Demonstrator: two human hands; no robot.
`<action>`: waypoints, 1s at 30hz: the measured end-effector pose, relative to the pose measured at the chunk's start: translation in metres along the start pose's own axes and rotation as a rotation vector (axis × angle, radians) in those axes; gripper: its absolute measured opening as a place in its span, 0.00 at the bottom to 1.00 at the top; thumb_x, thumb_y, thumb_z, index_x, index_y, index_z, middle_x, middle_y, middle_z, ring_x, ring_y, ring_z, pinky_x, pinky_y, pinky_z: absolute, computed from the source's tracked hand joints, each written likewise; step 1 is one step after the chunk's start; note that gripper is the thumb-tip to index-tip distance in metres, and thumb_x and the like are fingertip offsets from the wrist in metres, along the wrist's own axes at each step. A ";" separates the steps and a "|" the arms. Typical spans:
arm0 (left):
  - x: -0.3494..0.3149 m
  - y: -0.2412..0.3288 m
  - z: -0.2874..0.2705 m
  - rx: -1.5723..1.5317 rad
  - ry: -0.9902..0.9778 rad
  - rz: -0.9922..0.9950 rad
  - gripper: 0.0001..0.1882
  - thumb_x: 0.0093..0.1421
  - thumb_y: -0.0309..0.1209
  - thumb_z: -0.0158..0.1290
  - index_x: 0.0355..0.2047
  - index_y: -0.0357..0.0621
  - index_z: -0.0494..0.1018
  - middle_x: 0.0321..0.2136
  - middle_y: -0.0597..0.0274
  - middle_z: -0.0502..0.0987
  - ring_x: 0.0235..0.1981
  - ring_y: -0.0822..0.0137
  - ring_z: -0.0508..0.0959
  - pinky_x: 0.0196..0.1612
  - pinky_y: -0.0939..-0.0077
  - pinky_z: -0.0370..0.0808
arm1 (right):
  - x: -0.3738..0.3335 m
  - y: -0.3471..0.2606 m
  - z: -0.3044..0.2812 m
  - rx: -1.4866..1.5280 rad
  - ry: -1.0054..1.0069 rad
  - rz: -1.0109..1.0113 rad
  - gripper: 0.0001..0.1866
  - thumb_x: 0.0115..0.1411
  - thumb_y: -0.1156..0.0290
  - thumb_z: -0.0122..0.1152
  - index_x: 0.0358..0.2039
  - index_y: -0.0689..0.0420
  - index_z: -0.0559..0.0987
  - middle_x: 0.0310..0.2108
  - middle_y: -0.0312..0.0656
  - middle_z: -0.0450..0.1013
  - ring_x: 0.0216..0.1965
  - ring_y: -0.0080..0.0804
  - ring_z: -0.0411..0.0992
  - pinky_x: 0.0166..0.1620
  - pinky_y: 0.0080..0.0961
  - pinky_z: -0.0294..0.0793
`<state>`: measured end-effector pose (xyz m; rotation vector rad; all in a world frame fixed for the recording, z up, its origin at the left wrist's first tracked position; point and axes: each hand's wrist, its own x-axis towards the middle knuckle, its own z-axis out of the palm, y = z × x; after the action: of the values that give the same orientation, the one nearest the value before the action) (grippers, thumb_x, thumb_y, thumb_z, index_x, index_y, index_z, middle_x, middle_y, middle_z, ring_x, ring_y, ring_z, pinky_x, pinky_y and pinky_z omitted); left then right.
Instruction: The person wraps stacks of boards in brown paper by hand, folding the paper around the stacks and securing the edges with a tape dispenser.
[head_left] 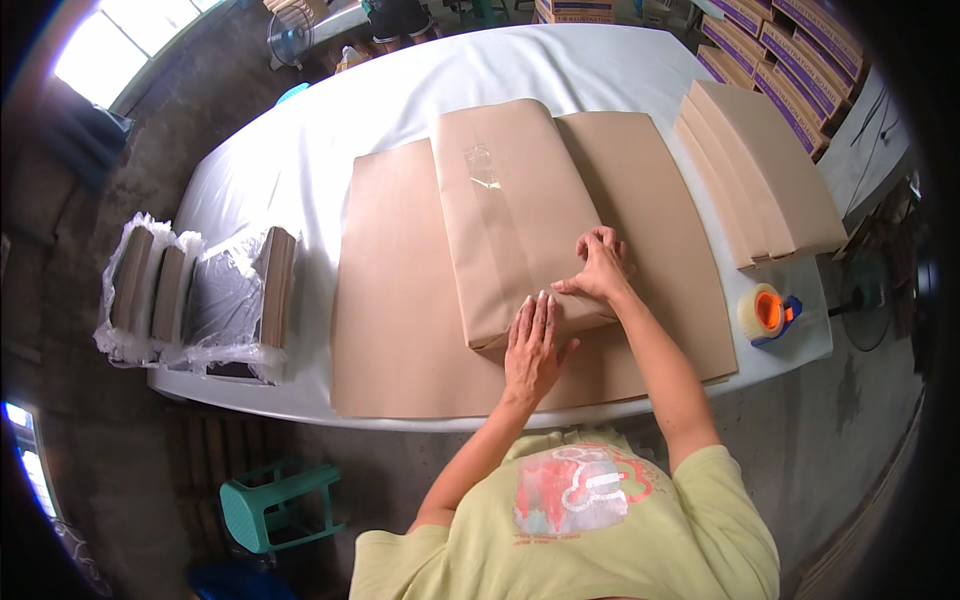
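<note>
the wrapped bundle [515, 215] looks heavy, stiff; support beneath both ends. left grip [533, 365] lies flat; right grip [602, 272] curls, pinch unclear.

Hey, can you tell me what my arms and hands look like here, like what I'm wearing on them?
Your left hand and right hand are bare: no gloves show, and no watch or bracelet. The forearms are uncovered too. The short, loose sleeves belong to a pale yellow-green T-shirt with a pink, grey and white print.

Parcel [515, 215] on paper [390, 290], tape [767, 313] at right
</note>
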<state>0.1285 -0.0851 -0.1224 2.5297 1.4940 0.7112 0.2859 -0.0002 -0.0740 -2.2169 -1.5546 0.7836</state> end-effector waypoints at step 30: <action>-0.012 -0.066 -0.027 0.052 -0.014 -0.258 0.34 0.60 0.44 0.38 0.58 0.27 0.52 0.61 0.37 0.49 0.63 0.45 0.49 0.63 0.54 0.46 | -0.106 -0.039 0.087 -0.351 0.016 -0.448 0.36 0.60 0.44 0.36 0.62 0.54 0.54 0.65 0.41 0.45 0.65 0.37 0.46 0.62 0.57 0.34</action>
<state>0.0589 -0.0652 -0.1244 2.3095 1.8114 0.6216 0.1772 -0.0893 -0.0951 -1.9528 -2.2076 0.3797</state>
